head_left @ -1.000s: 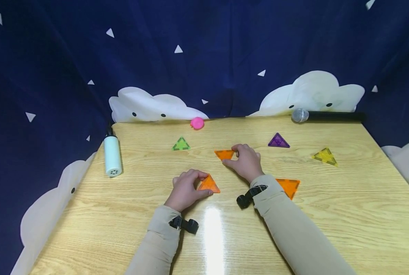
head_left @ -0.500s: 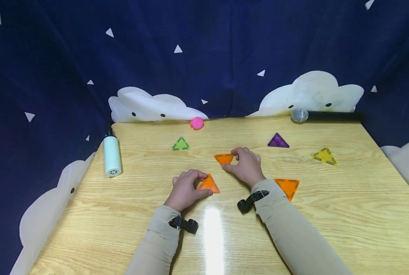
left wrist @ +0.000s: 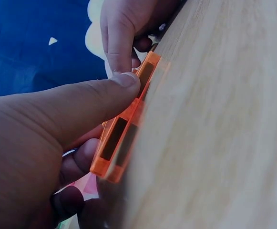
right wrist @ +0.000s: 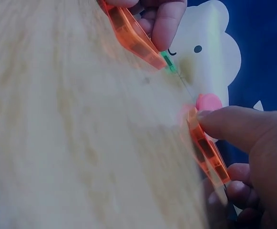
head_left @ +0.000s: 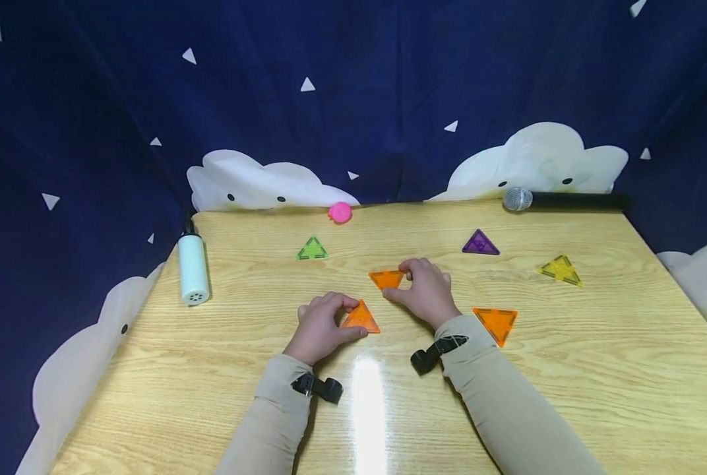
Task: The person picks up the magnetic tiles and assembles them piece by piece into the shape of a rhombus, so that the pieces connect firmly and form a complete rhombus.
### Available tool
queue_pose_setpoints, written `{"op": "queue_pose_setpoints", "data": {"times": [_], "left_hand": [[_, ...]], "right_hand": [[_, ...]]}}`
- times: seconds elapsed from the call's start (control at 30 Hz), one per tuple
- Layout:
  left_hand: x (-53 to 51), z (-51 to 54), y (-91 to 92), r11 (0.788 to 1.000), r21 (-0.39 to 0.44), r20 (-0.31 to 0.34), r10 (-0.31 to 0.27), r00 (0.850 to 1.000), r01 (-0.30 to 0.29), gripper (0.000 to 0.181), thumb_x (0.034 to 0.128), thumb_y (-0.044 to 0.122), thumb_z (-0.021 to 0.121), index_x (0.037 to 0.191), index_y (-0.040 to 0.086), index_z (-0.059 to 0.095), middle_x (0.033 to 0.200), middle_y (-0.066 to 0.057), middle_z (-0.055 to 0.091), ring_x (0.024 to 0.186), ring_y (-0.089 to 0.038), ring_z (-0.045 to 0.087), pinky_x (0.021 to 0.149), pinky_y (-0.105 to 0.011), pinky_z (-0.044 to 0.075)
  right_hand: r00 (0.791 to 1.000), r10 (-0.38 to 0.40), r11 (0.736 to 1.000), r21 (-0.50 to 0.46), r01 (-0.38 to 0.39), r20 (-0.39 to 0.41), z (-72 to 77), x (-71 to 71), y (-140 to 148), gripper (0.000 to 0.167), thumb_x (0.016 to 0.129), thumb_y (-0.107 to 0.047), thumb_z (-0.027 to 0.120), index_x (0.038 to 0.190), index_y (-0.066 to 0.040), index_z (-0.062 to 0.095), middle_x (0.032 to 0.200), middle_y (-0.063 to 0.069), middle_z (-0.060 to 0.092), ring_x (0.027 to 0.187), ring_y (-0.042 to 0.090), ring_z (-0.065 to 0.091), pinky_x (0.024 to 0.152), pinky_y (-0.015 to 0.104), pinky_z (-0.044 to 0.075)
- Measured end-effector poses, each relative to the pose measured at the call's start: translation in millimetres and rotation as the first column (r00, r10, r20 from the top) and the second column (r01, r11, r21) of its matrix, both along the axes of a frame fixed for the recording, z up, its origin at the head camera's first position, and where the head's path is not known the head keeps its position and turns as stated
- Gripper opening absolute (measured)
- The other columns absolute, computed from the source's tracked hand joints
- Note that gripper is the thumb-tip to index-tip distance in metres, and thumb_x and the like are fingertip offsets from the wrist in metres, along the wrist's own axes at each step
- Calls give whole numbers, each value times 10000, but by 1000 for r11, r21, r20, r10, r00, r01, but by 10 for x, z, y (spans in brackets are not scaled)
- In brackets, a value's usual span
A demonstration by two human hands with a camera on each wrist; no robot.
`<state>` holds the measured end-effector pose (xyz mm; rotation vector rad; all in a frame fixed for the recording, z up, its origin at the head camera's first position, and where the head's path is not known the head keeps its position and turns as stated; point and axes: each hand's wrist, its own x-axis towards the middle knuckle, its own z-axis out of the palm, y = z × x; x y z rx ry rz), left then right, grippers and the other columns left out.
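Orange, see-through triangle, the near tile [head_left: 363, 319] sits in front of the person with one point facing away; the left hand [head_left: 322, 328] pinches it, thumb on the near edge, fingers by the far point. Just beyond and a little to the right is the far tile [head_left: 386, 278], another orange triangle with a point facing the person, clamped between thumb and fingers of the right hand [head_left: 426, 288].

Over the last second the right hand has drawn the far tile slightly towards the person, while the left hand has stayed put. That narrows the gap, though the two tiles are still apart; I judge they are being brought near each other. Whether either rests fully on the wooden surface [head_left: 258, 284] is hard to tell.

A third orange triangle [head_left: 497, 323] lies beside the right sleeve [head_left: 508, 402], which now covers less of it. Farther out are green [head_left: 312, 249], purple [head_left: 480, 243] and yellow [head_left: 561, 270] triangles, a pink object [head_left: 340, 212] and a microphone [head_left: 518, 199].
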<state>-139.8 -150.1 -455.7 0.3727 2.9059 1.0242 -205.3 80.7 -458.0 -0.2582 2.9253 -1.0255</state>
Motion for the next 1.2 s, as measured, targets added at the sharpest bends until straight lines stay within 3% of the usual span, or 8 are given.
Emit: {"op": "queue_pose_setpoints", "data": {"times": [1.2], "left_hand": [[18, -1, 5, 1000, 14, -12, 0, 1000, 1, 475, 769, 381, 873, 1166, 203, 681, 1123, 69, 667, 1055, -206, 560, 889, -434, 271]], "right_hand": [[1000, -2, 1000, -4, 2, -11, 23, 180, -28, 626, 804, -482, 807, 1257, -87, 629, 1084, 70, 606, 987, 262, 554, 856, 458, 294]]}}
